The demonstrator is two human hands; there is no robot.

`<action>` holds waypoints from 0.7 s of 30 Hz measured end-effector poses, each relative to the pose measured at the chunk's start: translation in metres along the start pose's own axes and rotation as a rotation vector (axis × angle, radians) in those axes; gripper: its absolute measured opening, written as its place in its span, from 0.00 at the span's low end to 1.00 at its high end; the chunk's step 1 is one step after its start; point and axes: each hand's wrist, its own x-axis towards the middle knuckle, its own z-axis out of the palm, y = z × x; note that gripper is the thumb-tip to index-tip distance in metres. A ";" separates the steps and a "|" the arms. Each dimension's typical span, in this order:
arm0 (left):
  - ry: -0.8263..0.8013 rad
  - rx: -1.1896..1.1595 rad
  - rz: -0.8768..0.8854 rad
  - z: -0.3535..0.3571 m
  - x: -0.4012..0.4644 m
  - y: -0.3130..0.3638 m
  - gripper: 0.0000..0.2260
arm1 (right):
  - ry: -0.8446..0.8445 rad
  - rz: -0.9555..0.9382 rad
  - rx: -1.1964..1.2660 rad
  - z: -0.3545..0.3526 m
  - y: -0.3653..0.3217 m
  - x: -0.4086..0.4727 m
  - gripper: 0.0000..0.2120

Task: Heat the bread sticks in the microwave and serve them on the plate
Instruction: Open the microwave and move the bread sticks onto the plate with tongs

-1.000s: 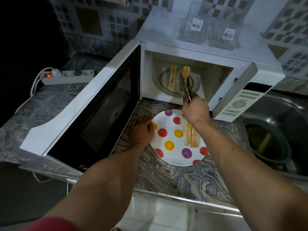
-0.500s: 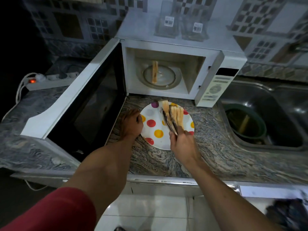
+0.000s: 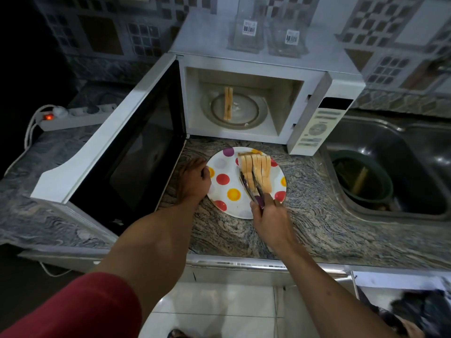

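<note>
A white microwave (image 3: 319, 89) stands open on the counter, its door (image 3: 117, 147) swung out to the left. One bread stick (image 3: 228, 106) lies on the glass turntable (image 3: 246, 113) inside. In front of it sits a polka-dot plate (image 3: 225, 184) with several bread sticks (image 3: 261, 169) lined up side by side. My right hand (image 3: 267, 215) grips metal tongs (image 3: 251, 189), whose tips rest around the sticks on the plate. My left hand (image 3: 194, 179) rests on the counter against the plate's left rim.
A steel sink (image 3: 400, 152) with a green bowl (image 3: 361, 176) in it lies to the right. A power strip (image 3: 70, 115) with a red light sits at the back left. Two glass containers (image 3: 266, 32) stand on the microwave. The counter edge (image 3: 244, 263) is below my arms.
My right hand carried bread sticks with the tongs out of the microwave and down onto the plate. One stick stays on the turntable. My left hand stayed at the plate's rim.
</note>
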 end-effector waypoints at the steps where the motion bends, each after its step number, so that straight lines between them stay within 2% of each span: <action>1: 0.013 0.001 0.011 -0.001 0.000 0.001 0.15 | 0.009 -0.008 0.016 0.000 0.001 0.001 0.21; 8: -0.044 0.013 0.008 0.000 0.002 0.001 0.18 | 0.127 -0.104 0.023 -0.020 -0.009 0.007 0.24; 12: -0.014 0.026 0.005 0.005 0.003 -0.003 0.18 | 0.150 -0.143 0.048 -0.025 -0.025 0.015 0.24; 18: -0.029 0.033 -0.011 0.007 0.004 -0.006 0.19 | 0.159 -0.138 0.065 -0.024 -0.047 0.066 0.23; 21: -0.048 0.047 -0.015 0.008 0.004 -0.007 0.18 | 0.160 -0.072 0.101 -0.023 -0.060 0.106 0.23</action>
